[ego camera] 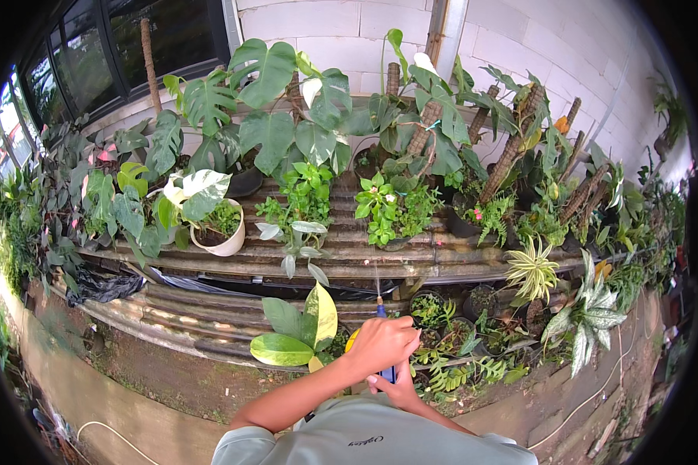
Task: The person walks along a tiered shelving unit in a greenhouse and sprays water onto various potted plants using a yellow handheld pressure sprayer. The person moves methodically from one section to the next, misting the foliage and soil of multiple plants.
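A blue sprayer (pixel 381 310) with a brass-coloured nozzle tip points away from me, and a thin jet of water leaves it towards the upper shelf. My left hand (pixel 384 343) is closed over its upper part behind the nozzle. Lower down, my right hand (pixel 400 386) grips the blue body, partly hidden under the left one. Beside my left wrist is a yellow thing (pixel 352 340), mostly covered. A variegated broad-leaved plant (pixel 302 328) stands just left of the hands. Beyond the jet grows a bushy plant with bright green leaves (pixel 378 212).
Corrugated shelves (pixel 349 251) carry potted plants, including a white pot (pixel 224 232) and monstera (pixel 267 136) on poles. Small dark pots (pixel 427 308) crowd the lower right. A pale hose (pixel 587 392) lies on the ground. Behind stand a white block wall (pixel 326 23) and dark windows (pixel 163 38).
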`<state>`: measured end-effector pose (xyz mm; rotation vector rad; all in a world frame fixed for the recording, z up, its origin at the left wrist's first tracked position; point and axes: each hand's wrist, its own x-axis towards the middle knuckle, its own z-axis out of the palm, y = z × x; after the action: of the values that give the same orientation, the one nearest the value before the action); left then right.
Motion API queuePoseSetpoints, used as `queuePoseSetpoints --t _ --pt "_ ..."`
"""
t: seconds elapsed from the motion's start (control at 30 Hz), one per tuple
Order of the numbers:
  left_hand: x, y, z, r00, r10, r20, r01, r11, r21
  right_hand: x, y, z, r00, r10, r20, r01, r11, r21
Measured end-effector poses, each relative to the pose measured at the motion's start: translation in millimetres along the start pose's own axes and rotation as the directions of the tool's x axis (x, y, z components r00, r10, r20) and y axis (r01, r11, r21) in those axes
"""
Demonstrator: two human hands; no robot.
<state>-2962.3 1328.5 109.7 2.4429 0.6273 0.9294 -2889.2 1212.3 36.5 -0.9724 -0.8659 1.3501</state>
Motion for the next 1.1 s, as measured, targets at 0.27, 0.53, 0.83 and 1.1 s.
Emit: queuePoseSetpoints --t 0.27,0.53,0.83,1.1 --pt "39 -38 -35 0.996 0.001 -0.094 -0.001 1.0 -0.002 68 -10 8 0.993 -0.114 0.042 0.122 0.953 -0.278" --pt "53 -78 -75 0.994 0.029 -0.104 -0.043 0.99 -0.136 116 17 73 0.91 -0.325 -0.256 0.222 0.906 -0.36" --pt "18 -122 -125 0.994 0.089 -0.056 -0.1 0.963 -0.25 137 47 164 0.84 -0.29 -0.458 0.177 0.946 -0.273" --pt "-12 -135 -164 0.988 0.157 -0.003 -0.153 0.957 -0.246 134 62 220 0.782 -0.328 -0.53 0.182 0.934 -0.309"
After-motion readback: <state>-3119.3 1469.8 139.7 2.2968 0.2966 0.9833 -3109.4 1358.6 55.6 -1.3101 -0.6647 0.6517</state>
